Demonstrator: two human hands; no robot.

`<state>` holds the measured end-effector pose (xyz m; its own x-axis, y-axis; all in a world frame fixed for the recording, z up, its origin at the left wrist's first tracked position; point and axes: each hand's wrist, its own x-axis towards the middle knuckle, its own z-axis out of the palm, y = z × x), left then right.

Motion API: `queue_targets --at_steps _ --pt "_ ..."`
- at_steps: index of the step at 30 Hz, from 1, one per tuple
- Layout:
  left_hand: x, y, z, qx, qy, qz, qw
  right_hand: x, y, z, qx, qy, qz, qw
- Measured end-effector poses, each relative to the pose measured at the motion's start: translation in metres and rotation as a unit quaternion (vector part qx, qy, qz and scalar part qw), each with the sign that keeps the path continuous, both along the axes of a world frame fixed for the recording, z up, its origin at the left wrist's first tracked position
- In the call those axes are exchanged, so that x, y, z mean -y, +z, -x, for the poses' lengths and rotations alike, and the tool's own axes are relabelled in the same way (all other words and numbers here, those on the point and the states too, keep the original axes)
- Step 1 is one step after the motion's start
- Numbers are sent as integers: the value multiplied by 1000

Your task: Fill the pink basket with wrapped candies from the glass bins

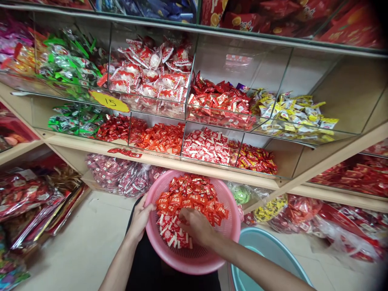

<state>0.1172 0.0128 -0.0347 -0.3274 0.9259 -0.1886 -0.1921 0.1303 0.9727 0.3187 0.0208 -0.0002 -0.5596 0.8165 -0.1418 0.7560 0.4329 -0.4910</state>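
A pink plastic basket (194,266) rests over my lap, holding orange-red wrapped candies (194,198) and a smaller heap of red-and-white wrapped candies (172,232). My left hand (141,214) is closed on the basket's left rim, thumb on top. Inside the basket, my right hand (195,226) reaches down where the two kinds of candy meet. Its fingers are curled, and whatever is between them is hidden.
A blue-green basin (266,246) stands at the right of the basket. Ahead, a glass-fronted shelf (169,161) holds several compartments of wrapped candies, with a yellow tag (109,101) reading 15. Bagged sweets (121,173) lie beneath, and more packages (27,198) are at the left.
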Motion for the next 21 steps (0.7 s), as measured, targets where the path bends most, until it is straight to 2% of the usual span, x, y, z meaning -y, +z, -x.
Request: queue_targets --at_steps 3,6,9,13,17,21 --pt "0 0 0 2 0 -8 1000 0 -5 7 -95 4 61 994" --pt "0 -1 1 -2 -2 -9 1000 1 -15 22 -123 10 77 989" --pt "0 0 2 -6 -5 -2 1000 3 -19 35 -91 33 50 994" --pt "0 0 2 1 -4 -4 1000 7 -13 36 -32 76 -18 996" --pt "0 1 1 9 -4 4 1000 8 -7 26 16 31 -31 999" --pt "0 -1 2 6 -8 6 1000 7 -11 20 28 -10 -1 1000"
